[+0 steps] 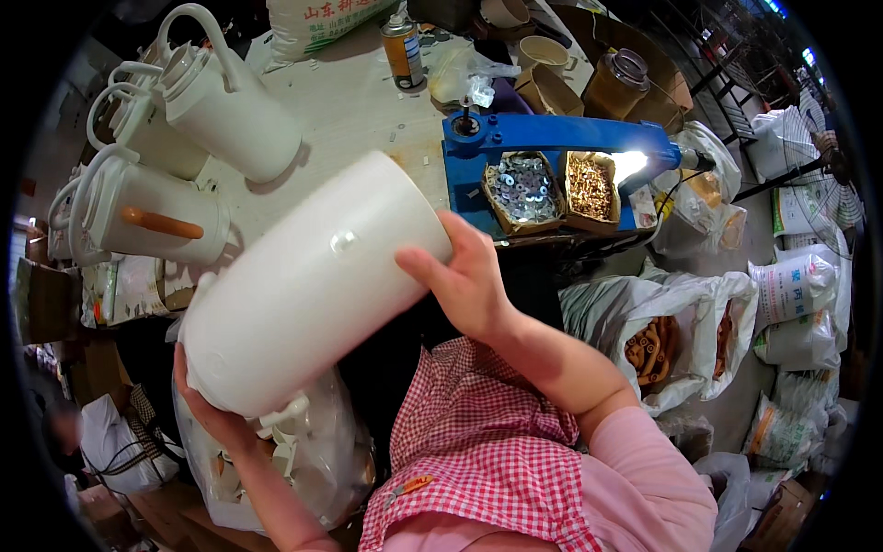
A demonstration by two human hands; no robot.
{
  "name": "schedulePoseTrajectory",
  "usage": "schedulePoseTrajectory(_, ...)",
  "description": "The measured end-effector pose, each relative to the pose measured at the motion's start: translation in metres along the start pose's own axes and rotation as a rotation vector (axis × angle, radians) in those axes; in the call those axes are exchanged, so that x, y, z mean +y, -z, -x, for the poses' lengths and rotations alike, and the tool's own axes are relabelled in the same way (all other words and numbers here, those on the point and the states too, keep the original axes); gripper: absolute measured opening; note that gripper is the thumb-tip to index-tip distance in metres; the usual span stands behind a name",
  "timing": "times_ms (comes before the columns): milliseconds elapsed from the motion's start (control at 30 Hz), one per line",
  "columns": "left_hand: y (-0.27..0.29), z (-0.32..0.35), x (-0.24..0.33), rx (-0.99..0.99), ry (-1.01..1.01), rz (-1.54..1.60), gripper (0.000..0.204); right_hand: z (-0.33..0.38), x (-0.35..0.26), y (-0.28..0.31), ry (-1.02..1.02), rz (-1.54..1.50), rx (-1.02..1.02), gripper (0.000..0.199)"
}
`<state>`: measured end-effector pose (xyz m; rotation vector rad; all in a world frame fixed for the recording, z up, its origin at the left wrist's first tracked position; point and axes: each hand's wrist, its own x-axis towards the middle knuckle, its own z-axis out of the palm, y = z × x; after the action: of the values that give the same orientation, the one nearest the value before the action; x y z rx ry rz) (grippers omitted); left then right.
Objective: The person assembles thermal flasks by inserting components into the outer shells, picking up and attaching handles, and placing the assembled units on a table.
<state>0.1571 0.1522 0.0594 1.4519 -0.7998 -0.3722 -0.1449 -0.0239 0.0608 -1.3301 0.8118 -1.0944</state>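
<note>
Both hands carry a large white plastic jug body [313,285], tilted across the near centre of the view with its base low at the left and its other end high at the right; the left hand [207,405] cups the base from underneath, fingers wrapped around the lower edge; the right hand [464,276] presses flat against the upper end, fingers spread wide over it.

Beyond it lies a pale worktable [354,101], scuffed and dotted with small bits; at its far left stand several finished white jugs [221,101] with looped handles, one showing an orange part; a spray can [402,53] stands at the far edge. To the right a blue metal press [552,138] holds two cardboard trays, one of silver washers [524,189], one of brass-coloured parts [590,187], lit by a small lamp [630,166].

On the floor at the right sit open sacks [662,340] and white bags; a clear bag of white parts [303,460] rests below the jug; a fan [832,189] stands at the far right.
</note>
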Motion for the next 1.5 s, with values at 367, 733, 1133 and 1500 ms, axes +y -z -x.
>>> schedulePoseTrajectory(367, -0.109, -0.118, -0.008, -0.204, -0.229, -0.379, 0.044, -0.067, -0.007, 0.043, 0.163, -0.054, 0.336, 0.031)
schedulePoseTrajectory(733, -0.269, -0.088, -0.015, -0.400, -0.206, -0.017, 0.041, -0.058, 0.015, 0.195, 0.185, -0.044, 0.578, 0.042)
schedulePoseTrajectory(1133, -0.298, -0.075, -0.023, -0.460, -0.133, 0.036, 0.042, -0.055, 0.011, 0.229, 0.139, 0.042, 0.559, 0.048)
schedulePoseTrajectory(1500, -0.307, -0.076, -0.021, -0.506, -0.051, 0.120, 0.040, -0.058, 0.004, 0.223, 0.126, 0.058, 0.601, 0.042)
